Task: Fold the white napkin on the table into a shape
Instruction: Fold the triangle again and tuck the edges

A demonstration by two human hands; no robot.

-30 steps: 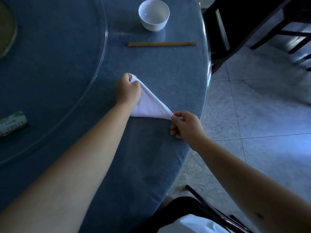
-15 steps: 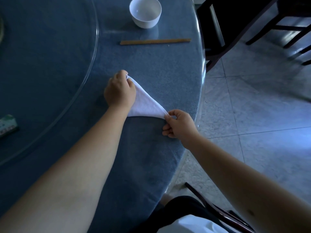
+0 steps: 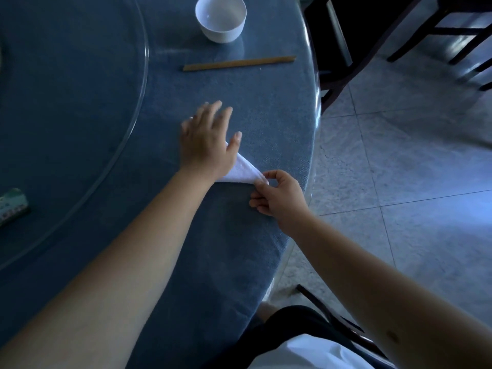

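Left hand: flat, fingers spread, released; palm rests on the napkin's far portion.
White napkin: one, folded to a triangle, on the blue tabletop near its right edge, between both hands.
Right hand: grip pinches the napkin's near tip between thumb and forefinger.
Bowl: one, beyond.

The left hand, half a second ago closed in a grip on the far corner of the napkin, has opened and now lies flat with fingers spread, covering most of the cloth, so less white shows
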